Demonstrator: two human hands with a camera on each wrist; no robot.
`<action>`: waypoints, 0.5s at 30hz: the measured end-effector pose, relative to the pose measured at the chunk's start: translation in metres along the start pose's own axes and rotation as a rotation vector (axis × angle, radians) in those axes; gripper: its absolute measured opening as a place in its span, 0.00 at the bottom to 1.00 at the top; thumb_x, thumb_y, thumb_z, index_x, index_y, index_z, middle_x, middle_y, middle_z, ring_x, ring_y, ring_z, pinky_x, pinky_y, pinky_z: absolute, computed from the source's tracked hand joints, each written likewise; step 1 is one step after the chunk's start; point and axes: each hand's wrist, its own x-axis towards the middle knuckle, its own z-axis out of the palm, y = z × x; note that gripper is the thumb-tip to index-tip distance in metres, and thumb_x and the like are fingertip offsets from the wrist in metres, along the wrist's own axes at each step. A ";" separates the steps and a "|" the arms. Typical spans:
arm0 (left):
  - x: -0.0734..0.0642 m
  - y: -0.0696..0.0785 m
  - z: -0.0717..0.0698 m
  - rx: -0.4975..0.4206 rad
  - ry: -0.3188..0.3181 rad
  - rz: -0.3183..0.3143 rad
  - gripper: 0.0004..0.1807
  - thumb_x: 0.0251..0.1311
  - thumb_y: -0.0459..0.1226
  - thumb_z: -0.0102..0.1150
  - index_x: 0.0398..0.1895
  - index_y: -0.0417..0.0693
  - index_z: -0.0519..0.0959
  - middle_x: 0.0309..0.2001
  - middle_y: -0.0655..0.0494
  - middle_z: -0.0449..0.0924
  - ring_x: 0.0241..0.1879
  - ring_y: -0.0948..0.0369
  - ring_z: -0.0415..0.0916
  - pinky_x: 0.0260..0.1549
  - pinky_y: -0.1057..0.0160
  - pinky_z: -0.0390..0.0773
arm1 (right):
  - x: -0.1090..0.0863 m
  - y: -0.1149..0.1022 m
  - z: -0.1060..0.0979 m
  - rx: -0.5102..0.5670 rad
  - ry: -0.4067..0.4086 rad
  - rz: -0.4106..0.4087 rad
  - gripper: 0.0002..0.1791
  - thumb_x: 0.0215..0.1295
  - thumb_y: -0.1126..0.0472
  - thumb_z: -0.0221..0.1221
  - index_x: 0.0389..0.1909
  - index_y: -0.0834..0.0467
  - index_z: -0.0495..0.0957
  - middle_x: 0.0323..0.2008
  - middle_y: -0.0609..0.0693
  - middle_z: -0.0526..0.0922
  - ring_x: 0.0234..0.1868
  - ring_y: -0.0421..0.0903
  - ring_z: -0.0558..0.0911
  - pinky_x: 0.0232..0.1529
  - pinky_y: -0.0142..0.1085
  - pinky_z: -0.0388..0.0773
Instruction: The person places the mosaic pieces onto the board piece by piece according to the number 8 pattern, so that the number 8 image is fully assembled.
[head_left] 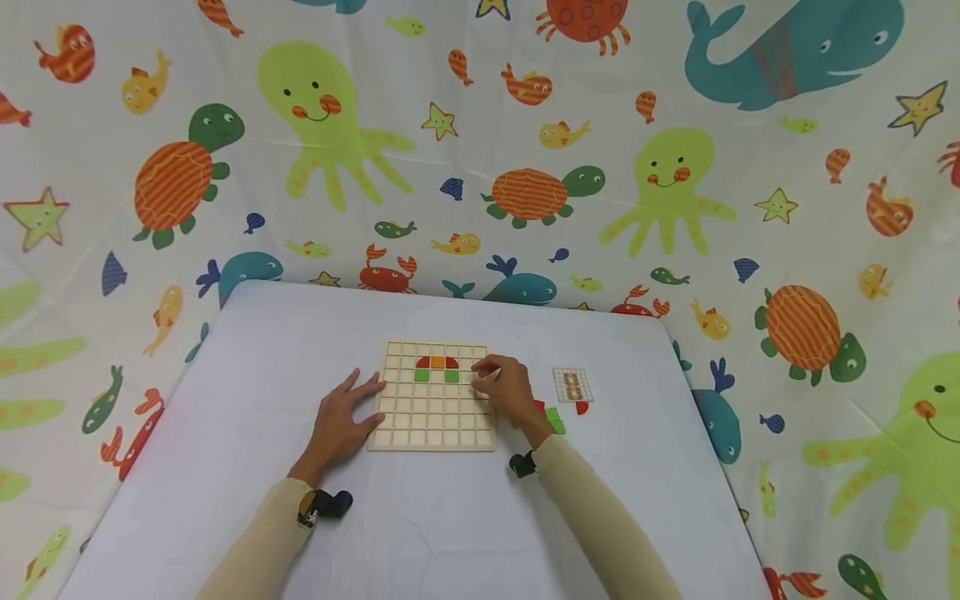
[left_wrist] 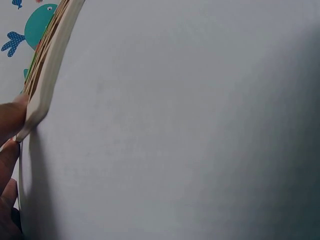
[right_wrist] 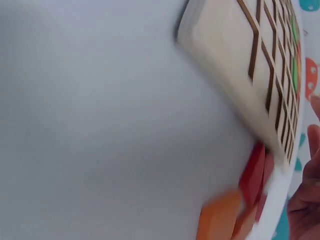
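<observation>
A person sits at the bench with a wooden grid board lying in the middle of the frame. The left hand lies flat with fingers straight and spread, its fingertips touching the board's left edge, as though steadying it; it holds nothing. The right hand hovers over the board's right side, fingers curled in toward the upper cells; whether its grip is clamped on a tile I cannot tell, since the fingertips hide whatever may be between them. On the board, near its upper middle, sit a few coloured tiles: a red and orange arch over two green squares. To the right of the board, partly behind the right wrist, lie loose tiles in green and red, and beyond them a small pattern card. My guess is that a tile is being set into a cell beside the laid ones, and the next move calls for seating it squarely and checking it against the card. I can read no writing or brand anywhere; the card's print is too small to make out.
</observation>
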 end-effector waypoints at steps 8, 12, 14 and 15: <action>0.000 -0.002 0.000 0.006 0.002 -0.003 0.33 0.63 0.37 0.72 0.72 0.49 0.77 0.79 0.45 0.68 0.83 0.36 0.53 0.75 0.24 0.52 | -0.015 0.018 -0.038 0.021 0.007 0.068 0.10 0.67 0.61 0.71 0.48 0.51 0.89 0.40 0.49 0.86 0.32 0.48 0.78 0.28 0.33 0.79; 0.000 -0.001 0.000 0.004 0.004 -0.003 0.33 0.63 0.37 0.73 0.72 0.49 0.78 0.79 0.44 0.68 0.83 0.36 0.53 0.75 0.24 0.52 | -0.022 0.030 -0.051 -0.012 0.032 0.111 0.10 0.66 0.59 0.73 0.48 0.51 0.89 0.41 0.49 0.86 0.35 0.49 0.77 0.32 0.34 0.76; 0.000 0.000 0.000 0.001 0.003 -0.003 0.33 0.63 0.37 0.73 0.72 0.48 0.78 0.79 0.44 0.68 0.83 0.36 0.53 0.75 0.24 0.52 | -0.025 0.035 -0.054 -0.034 0.040 0.139 0.11 0.65 0.58 0.74 0.47 0.50 0.89 0.41 0.49 0.86 0.37 0.48 0.77 0.33 0.33 0.76; -0.001 0.000 0.000 0.002 0.001 -0.003 0.33 0.63 0.37 0.72 0.72 0.48 0.78 0.79 0.44 0.68 0.83 0.36 0.53 0.75 0.24 0.52 | -0.027 0.037 -0.056 -0.042 0.042 0.149 0.11 0.65 0.57 0.74 0.47 0.50 0.89 0.42 0.49 0.86 0.37 0.49 0.77 0.34 0.33 0.76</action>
